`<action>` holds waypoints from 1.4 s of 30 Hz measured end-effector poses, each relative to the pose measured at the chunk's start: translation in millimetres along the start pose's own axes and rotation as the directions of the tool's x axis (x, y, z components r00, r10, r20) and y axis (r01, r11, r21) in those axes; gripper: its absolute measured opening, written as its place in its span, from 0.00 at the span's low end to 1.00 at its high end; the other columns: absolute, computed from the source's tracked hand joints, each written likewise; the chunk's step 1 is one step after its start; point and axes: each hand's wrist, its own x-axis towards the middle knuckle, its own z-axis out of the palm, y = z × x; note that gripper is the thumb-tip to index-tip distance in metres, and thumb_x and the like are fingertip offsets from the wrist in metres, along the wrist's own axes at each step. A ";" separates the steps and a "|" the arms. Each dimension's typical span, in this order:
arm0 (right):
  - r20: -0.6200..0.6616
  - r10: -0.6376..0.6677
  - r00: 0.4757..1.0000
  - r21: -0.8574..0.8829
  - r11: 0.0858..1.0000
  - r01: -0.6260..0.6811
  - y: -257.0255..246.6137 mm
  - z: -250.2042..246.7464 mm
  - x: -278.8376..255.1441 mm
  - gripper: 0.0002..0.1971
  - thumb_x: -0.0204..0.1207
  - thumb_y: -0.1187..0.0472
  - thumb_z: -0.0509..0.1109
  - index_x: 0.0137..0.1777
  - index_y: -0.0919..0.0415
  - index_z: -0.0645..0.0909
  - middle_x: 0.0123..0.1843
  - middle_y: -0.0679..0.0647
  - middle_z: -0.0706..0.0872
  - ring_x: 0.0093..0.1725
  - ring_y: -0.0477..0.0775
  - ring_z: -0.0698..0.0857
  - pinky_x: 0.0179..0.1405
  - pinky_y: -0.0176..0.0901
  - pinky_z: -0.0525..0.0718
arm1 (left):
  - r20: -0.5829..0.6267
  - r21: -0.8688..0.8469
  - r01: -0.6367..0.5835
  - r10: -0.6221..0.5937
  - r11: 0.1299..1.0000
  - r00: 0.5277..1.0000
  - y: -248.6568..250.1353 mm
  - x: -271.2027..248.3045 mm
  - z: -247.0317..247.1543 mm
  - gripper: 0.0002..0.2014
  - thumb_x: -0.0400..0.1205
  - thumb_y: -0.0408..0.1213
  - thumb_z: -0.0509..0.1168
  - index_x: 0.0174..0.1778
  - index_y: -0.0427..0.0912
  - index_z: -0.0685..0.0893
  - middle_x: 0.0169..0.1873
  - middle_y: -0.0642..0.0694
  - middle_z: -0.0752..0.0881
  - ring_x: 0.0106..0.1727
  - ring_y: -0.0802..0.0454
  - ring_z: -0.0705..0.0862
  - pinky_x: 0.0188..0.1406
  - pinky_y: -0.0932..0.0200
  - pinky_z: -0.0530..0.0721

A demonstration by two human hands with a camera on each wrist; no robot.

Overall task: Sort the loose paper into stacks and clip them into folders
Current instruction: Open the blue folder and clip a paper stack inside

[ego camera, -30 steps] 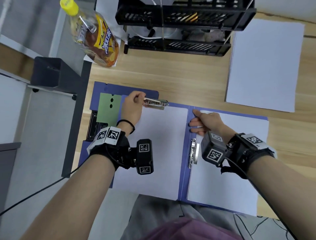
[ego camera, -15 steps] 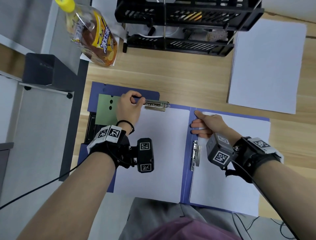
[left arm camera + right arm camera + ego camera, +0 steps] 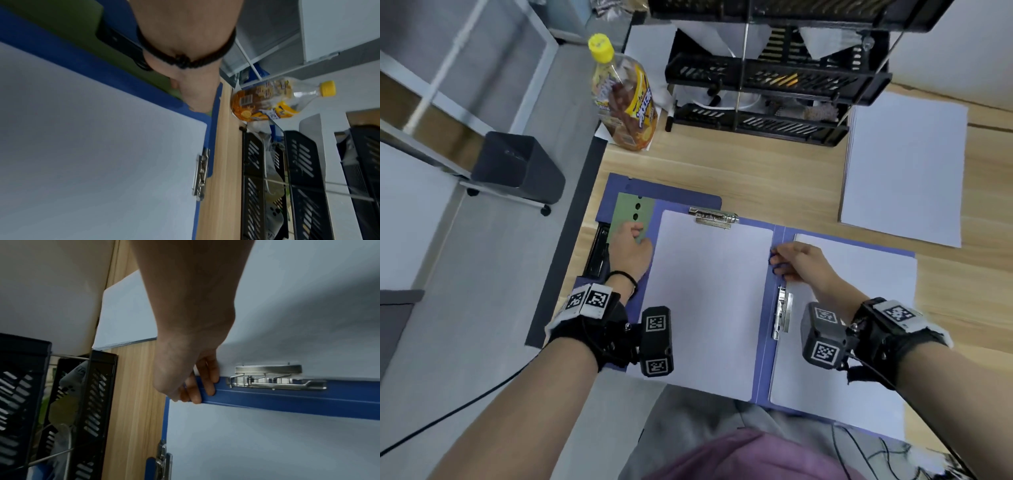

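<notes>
An open blue folder (image 3: 762, 377) lies in front of me on the wooden desk. Its left half holds white paper (image 3: 709, 301) under a metal top clip (image 3: 714, 217), also seen in the left wrist view (image 3: 200, 173). The right half holds more paper (image 3: 876, 270) beside a side clip (image 3: 782, 317). My left hand (image 3: 631, 245) rests loosely curled on a green card (image 3: 631, 209) left of the paper, holding nothing. My right hand (image 3: 791, 262) presses its fingertips (image 3: 207, 386) on the folder's spine, just ahead of the side clip (image 3: 275, 379).
A loose stack of white paper (image 3: 904, 168) lies at the right back. A second blue folder (image 3: 671, 195) pokes out under the green card. A black tray rack (image 3: 760, 96) and a yellow-capped bottle (image 3: 626, 99) stand behind. A grey bin (image 3: 517, 168) stands off the desk's left edge.
My left hand has let go of the top clip and drawn back left onto the green card. The right hand stays on the spine. The head view has tilted up.
</notes>
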 end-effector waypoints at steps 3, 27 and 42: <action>0.044 -0.043 0.998 -0.037 0.998 0.044 4.2 8.3 -13.4 0.08 0.83 0.59 0.65 0.51 0.61 0.85 0.41 0.52 0.83 0.37 0.48 0.77 0.32 0.36 0.73 | 0.079 0.053 0.093 -0.097 0.994 0.992 -12.6 -20.5 -13.0 0.18 0.81 0.29 0.59 0.68 0.38 0.77 0.63 0.39 0.82 0.61 0.39 0.81 0.56 0.54 0.78; 0.428 -0.278 0.860 0.021 0.954 0.298 0.4 -40.7 -151.7 0.20 0.79 0.36 0.62 0.68 0.38 0.74 0.70 0.42 0.77 0.64 0.49 0.84 0.59 0.55 0.88 | 0.639 -0.395 -0.026 0.295 0.918 0.710 125.7 -202.6 -9.7 0.17 0.87 0.50 0.53 0.67 0.56 0.80 0.59 0.52 0.84 0.52 0.49 0.88 0.46 0.48 0.89; -0.200 0.018 0.980 -0.013 1.000 -0.021 130.9 -190.4 -161.4 0.28 0.85 0.61 0.58 0.84 0.60 0.57 0.83 0.55 0.64 0.80 0.56 0.67 0.71 0.46 0.67 | 0.541 -0.095 0.014 0.040 0.995 0.840 92.3 -221.7 132.1 0.11 0.86 0.30 0.55 0.60 0.42 0.79 0.45 0.48 0.82 0.41 0.53 0.79 0.41 0.60 0.77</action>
